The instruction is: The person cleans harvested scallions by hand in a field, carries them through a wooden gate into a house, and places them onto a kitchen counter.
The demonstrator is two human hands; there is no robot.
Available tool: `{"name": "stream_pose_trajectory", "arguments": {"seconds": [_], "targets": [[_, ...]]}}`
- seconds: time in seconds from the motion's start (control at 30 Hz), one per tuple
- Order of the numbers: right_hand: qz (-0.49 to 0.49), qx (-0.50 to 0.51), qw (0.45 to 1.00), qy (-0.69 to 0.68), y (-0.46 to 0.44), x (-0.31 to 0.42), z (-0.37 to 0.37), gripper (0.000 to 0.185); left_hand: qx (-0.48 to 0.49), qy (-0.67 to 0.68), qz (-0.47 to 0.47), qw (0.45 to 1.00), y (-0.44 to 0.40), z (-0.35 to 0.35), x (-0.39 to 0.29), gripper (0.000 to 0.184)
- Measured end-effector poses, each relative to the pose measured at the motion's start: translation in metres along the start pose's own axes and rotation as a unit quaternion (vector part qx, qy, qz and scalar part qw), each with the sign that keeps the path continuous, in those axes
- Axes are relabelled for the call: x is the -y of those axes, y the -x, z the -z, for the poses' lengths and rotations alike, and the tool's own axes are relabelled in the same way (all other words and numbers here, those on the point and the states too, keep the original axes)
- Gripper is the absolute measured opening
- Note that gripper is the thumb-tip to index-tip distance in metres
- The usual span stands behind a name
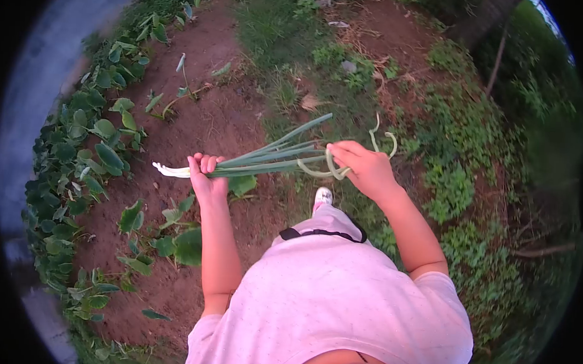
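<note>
A bunch of green onions (260, 160) lies nearly level in front of my body, white bulb ends to the left, green leaves to the right. My left hand (208, 176) is closed around it just behind the white ends. My right hand (366, 168) is closed at the leafy end, with pale green long beans (314, 174) looping around its fingers. Curled bean ends stick out beyond the knuckles. Whether the right fingers also grip the onion leaves I cannot tell.
Brown soil (171, 123) lies below, with a band of broad-leaved plants (64, 151) on the left beside a grey paved strip (34, 89). Low weeds (458, 188) grow on the right, near a tree trunk (486, 20). One white shoe (324, 196) shows below.
</note>
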State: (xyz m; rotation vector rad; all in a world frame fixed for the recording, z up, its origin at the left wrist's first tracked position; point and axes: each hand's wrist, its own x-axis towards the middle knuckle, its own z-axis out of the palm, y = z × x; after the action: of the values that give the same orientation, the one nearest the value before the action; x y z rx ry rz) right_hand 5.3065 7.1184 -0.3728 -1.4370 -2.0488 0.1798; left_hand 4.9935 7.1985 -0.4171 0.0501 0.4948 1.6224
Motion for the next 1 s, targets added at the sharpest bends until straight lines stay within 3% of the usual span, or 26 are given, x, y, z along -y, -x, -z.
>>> {"name": "stream_pose_trajectory", "arguments": {"seconds": [0.23,0.3,0.4,0.43,0.47,0.5,0.57,0.63,0.7,0.77,0.83,0.87,0.97,1.0], "targets": [[0.051,0.210,0.975,0.054,-0.164,-0.123,-0.032,0.008,-0.059,-0.017,-0.073,0.995,-0.156,-0.070,0.049,0.031],[0.048,0.217,0.973,0.061,-0.210,-0.160,-0.048,0.008,-0.066,-0.019,-0.080,0.994,-0.214,-0.083,0.067,0.032],[-0.063,0.083,0.994,-0.015,-0.283,-0.228,-0.081,0.011,-0.071,-0.029,-0.081,0.994,-0.315,-0.103,0.106,0.031],[-0.060,0.081,0.995,-0.012,-0.307,-0.253,-0.088,0.011,-0.070,-0.038,-0.079,0.994,-0.351,-0.112,0.120,0.031],[-0.198,0.053,0.967,-0.149,-0.334,-0.279,-0.093,0.015,-0.084,-0.043,-0.081,0.992,-0.391,-0.123,0.134,0.031],[-0.326,0.022,0.902,-0.282,-0.359,-0.306,-0.097,0.019,-0.077,-0.039,-0.082,0.993,-0.432,-0.131,0.140,0.031],[-0.396,-0.090,0.846,-0.345,-0.404,-0.375,-0.097,0.021,-0.069,-0.043,-0.100,0.992,-0.516,-0.152,0.153,0.031],[-0.373,-0.196,0.860,-0.289,-0.448,-0.425,-0.093,0.021,-0.081,-0.065,-0.122,0.987,-0.587,-0.184,0.164,0.030],[-0.455,-0.155,0.865,-0.147,-0.486,-0.463,-0.075,0.024,-0.062,-0.151,-0.153,0.975,-0.640,-0.215,0.175,0.028],[-0.414,-0.116,0.902,-0.026,-0.495,-0.530,-0.071,0.029,-0.062,-0.204,-0.176,0.961,-0.688,-0.248,0.187,0.028],[-0.527,-0.082,0.846,-0.018,-0.535,-0.563,-0.067,0.038,-0.034,-0.297,-0.176,0.938,-0.739,-0.270,0.196,0.028],[-0.535,-0.087,0.840,0.005,-0.550,-0.592,-0.077,0.044,-0.021,-0.319,-0.180,0.930,-0.768,-0.277,0.201,0.029],[-0.512,-0.082,0.855,0.010,-0.632,-0.661,-0.117,0.042,-0.006,-0.407,-0.161,0.899,-0.854,-0.293,0.211,0.030],[-0.461,-0.110,0.880,-0.020,-0.665,-0.686,-0.142,0.041,0.010,-0.425,-0.156,0.892,-0.893,-0.289,0.216,0.030]]}}
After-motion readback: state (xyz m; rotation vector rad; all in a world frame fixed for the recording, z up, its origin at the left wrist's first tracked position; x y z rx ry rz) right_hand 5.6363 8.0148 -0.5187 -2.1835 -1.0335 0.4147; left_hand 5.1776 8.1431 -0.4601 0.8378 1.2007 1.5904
